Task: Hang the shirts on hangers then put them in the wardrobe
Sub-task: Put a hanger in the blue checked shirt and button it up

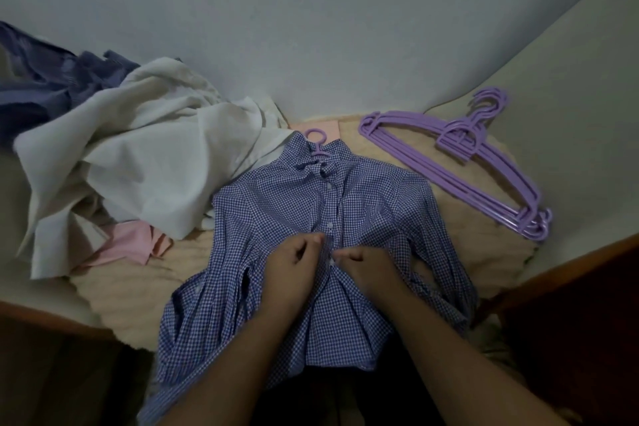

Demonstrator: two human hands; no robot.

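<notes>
A blue-and-white checked shirt (276, 211) lies face up on the bed, its lower part hanging over the near edge. A purple hanger sits inside it, and only the hanger's hook (315, 139) shows above the collar. My left hand (294, 258) pinches the shirt's left front edge at the button line, about mid-chest. My right hand (363, 263) pinches the right front edge just beside it. The two hands almost touch. A stack of several purple hangers (460, 162) lies to the right of the shirt.
A heap of clothes lies at the left: a white shirt (138, 156), a dark blue garment (45, 86) and a pink one (128, 245). The bed (484, 252) has a beige cover and brown wooden edges. Pale walls stand close behind and at the right.
</notes>
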